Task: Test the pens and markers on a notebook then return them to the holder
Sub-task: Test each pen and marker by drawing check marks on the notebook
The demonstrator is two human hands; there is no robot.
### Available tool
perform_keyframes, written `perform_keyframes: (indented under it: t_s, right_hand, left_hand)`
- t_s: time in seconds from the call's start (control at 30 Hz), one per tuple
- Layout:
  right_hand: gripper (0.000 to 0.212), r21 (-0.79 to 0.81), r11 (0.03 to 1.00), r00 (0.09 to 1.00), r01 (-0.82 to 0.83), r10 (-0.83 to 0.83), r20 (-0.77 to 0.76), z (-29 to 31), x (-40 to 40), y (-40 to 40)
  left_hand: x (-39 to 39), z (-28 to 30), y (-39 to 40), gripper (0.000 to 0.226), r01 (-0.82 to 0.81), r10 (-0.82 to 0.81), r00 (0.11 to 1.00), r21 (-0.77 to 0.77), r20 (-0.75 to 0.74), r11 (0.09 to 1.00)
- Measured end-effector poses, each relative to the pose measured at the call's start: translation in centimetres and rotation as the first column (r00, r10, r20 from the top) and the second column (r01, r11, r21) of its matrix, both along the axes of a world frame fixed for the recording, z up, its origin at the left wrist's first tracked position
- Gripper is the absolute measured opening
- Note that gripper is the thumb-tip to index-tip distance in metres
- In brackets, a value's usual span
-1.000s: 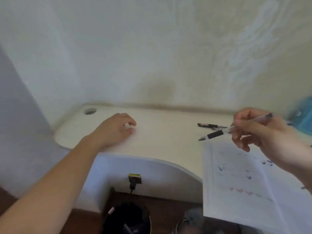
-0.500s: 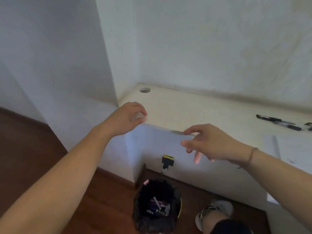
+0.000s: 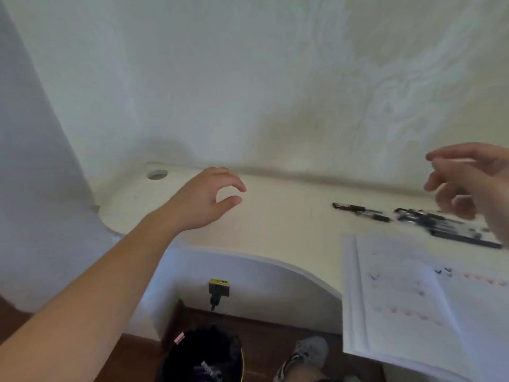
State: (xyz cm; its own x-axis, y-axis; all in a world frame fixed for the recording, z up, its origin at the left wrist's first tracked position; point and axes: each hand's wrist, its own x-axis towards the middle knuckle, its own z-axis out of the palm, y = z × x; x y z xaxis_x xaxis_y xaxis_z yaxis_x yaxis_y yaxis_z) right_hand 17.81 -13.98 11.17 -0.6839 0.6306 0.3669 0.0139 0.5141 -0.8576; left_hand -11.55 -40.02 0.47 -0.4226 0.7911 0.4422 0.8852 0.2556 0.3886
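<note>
A smooth cream desk with a rounded edge (image 3: 275, 232) stands against a mottled pale plaster wall (image 3: 248, 78), with a round cable hole (image 3: 157, 175) near its far left corner. The left hand (image 3: 205, 198) rests on the desktop, fingers loosely curled, holding nothing. The right hand (image 3: 468, 183) hangs blurred above the desk, fingers relaxed and empty. Below it, slim dark pens and markers (image 3: 418, 219) lie loose on the desk, just beyond an open white notebook (image 3: 413, 299) with faint coloured scribbles, whose near edge overhangs the desk. On the brown wooden floor (image 3: 275, 334) sits a black bin (image 3: 203, 357) beside a grey shoe (image 3: 305, 357).
</note>
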Motion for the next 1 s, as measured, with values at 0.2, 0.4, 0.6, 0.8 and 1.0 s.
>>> perform_keyframes:
  t_s: [0.2, 0.4, 0.6, 0.8, 1.0]
  right_hand:
    - [0.027, 0.423, 0.866, 0.777, 0.265, -0.452, 0.438, -6.9, 5.6, 11.5]
    - [0.017, 0.512, 0.845, 0.738, 0.154, -0.443, 0.509, -9.7, 7.4, 13.5]
    - [0.012, 0.533, 0.806, 0.828, 0.259, -0.469, 0.307, -10.3, 8.8, 13.5]
    - [0.014, 0.427, 0.868, 0.866, 0.255, -0.401, 0.300, -9.6, 10.0, 12.8]
    - [0.036, 0.223, 0.967, 0.929, 0.122, -0.191, 0.316, -9.2, 10.1, 11.7]
  left_hand:
    - [5.5, 1.2, 13.8, 0.015, 0.236, -0.237, 0.972, 0.080, -0.001, 0.968]
    - [8.3, -0.2, 24.8, 0.019, 0.215, -0.260, 0.947, -0.226, -0.188, 0.950]
    - [8.2, -1.8, 27.5, 0.012, 0.302, -0.360, 0.905, -0.255, -0.228, 0.919]
    - [8.3, 0.0, 27.4, 0.006, 0.275, -0.315, 0.924, -0.194, -0.217, 0.942]
    - [13.0, 4.5, 27.1, 0.015, 0.330, -0.336, 0.916, 0.065, 0.218, 0.942]
